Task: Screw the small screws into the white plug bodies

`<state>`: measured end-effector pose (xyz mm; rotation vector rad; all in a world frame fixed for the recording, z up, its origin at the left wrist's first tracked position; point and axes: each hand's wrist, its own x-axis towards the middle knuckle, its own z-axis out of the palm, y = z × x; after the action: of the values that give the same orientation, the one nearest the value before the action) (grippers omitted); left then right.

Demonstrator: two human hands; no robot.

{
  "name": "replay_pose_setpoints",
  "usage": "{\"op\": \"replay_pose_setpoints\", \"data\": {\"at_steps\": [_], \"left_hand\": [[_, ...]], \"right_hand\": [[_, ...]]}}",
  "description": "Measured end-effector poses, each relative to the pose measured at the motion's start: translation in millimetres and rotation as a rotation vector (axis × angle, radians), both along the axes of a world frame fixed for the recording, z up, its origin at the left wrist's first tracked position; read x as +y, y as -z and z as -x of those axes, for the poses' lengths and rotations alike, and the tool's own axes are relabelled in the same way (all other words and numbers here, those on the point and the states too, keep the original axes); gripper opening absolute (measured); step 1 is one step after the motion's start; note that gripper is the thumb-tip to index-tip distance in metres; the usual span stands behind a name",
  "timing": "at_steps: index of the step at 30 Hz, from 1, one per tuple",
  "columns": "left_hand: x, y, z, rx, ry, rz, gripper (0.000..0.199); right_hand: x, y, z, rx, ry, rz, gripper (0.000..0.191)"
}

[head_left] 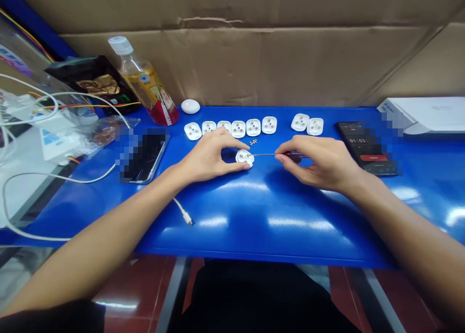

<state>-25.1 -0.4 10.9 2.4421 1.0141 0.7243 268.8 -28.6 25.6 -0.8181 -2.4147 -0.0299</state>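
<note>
Between its thumb and fingers, my left hand [214, 154] grips a small white plastic part [245, 157] with metal contacts. My right hand [315, 161] is closed around the dark handle of a screwdriver [296, 154]. The thin shaft points left, and its tip reaches the white part. Just behind this part lies a small pile of screws [253, 142]. Farther back stands a row of similar white parts [253, 127], partly covered by my left hand at its left end. Two more white parts [315, 126] sit to the right of the row.
On the blue table [240, 226] are a phone [145, 156] at left, another phone [368, 149] showing a timer at right, a leaning drink bottle [148, 86], a white oval object [190, 106], a cable plug [187, 217] and a white box [428, 112]. Cardboard [276, 66] rises behind.
</note>
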Motion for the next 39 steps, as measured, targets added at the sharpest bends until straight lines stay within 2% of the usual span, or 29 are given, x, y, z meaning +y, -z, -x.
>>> {"op": "replay_pose_setpoints", "data": {"at_steps": [7,14,19,25,31,34,36,39], "left_hand": [[1.9,2.4,0.8,-0.003,-0.004,0.017,0.041],[2.2,3.6,1.3,-0.024,0.009,0.032,0.042],[3.0,5.1,1.9,-0.039,0.015,0.031,0.041],[4.2,4.5,2.8,-0.038,0.012,0.035,0.041],[4.1,4.6,2.5,-0.034,0.014,0.049,0.041],[4.4,5.7,2.0,-0.045,0.024,0.064,0.043],[4.3,6.1,1.5,-0.046,0.022,0.073,0.043],[3.9,6.1,0.8,-0.045,0.019,0.083,0.043]], "right_hand": [[-1.6,-0.8,-1.3,-0.001,-0.041,0.055,0.019],[-4.3,-5.5,-2.8,-0.088,-0.087,0.03,0.025],[-6.3,-5.7,-2.6,-0.086,0.018,0.099,0.026],[-5.7,-3.5,-1.0,-0.038,0.171,0.133,0.016],[-6.0,-3.5,7.6,0.11,0.114,0.14,0.012],[-7.4,-0.3,11.1,0.15,0.177,0.122,0.008],[-8.0,0.9,11.7,0.163,0.19,0.117,0.009],[-7.7,0.3,11.3,0.174,0.137,0.131,0.014]]}}
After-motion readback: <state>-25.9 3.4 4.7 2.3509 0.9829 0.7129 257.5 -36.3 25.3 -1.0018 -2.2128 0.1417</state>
